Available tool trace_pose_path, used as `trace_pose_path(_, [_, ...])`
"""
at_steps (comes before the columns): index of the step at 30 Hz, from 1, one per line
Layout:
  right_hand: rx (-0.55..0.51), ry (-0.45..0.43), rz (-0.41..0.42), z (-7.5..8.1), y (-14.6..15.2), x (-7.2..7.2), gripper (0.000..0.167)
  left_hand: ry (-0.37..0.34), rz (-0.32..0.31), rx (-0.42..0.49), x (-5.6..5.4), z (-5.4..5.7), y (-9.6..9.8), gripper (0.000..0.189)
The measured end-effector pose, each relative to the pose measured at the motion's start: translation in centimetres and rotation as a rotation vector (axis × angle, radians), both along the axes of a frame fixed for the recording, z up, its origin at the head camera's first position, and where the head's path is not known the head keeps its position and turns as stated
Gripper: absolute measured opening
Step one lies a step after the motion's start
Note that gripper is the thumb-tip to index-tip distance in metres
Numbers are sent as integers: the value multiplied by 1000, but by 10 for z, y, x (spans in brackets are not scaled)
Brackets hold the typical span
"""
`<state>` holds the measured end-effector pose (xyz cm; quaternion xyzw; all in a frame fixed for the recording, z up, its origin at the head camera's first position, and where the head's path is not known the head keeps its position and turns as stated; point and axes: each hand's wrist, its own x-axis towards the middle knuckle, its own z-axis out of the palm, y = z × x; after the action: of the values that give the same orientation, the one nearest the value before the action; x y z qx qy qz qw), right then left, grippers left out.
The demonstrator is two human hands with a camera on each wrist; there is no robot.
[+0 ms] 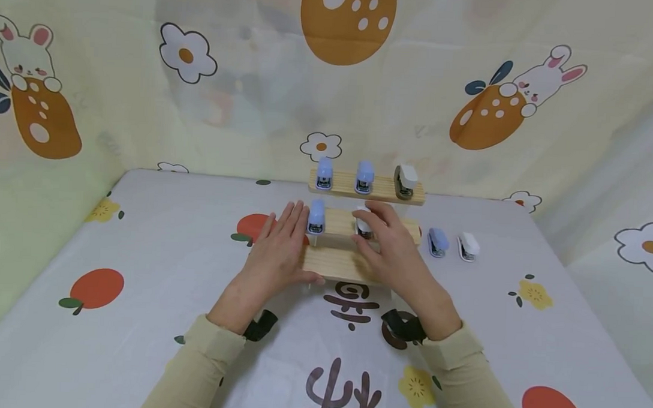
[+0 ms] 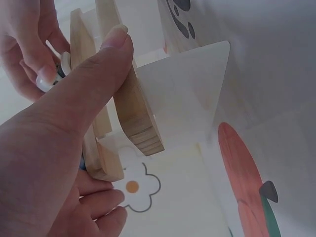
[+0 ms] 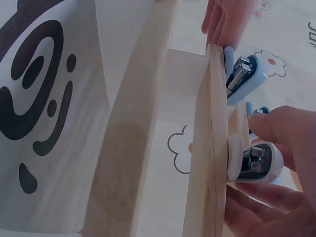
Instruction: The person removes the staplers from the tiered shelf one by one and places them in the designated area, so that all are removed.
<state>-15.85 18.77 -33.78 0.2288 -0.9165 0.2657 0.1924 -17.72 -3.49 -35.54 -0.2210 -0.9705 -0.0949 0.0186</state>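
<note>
My right hand pinches a small white stapler between thumb and fingers, on the middle board of a tiered wooden rack with translucent side panels. To its left on that board stands a light-blue stapler. My left hand lies along the rack's left end with its fingers straight, and its thumb rests on the lowest board. On the top board stand two blue staplers, left one and middle one, and a white stapler at the right.
On the table right of the rack sit a blue stapler and a white stapler. A patterned cloth covers the table. Behind the rack hangs a printed curtain with rabbits and flowers.
</note>
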Motion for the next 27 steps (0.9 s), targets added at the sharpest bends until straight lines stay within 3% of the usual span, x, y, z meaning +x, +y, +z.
trace_pose_path(8, [7, 65, -4, 0, 1, -2, 36, 7, -5, 24, 1, 1, 0, 133])
trace_pose_path(18, [76, 0, -42, 4, 0, 0, 43, 7, -8, 18, 1, 1, -1, 134])
trace_pose_path(27, [62, -8, -29, 3, 2, 0, 44, 0, -1, 14, 1, 0, -1, 135])
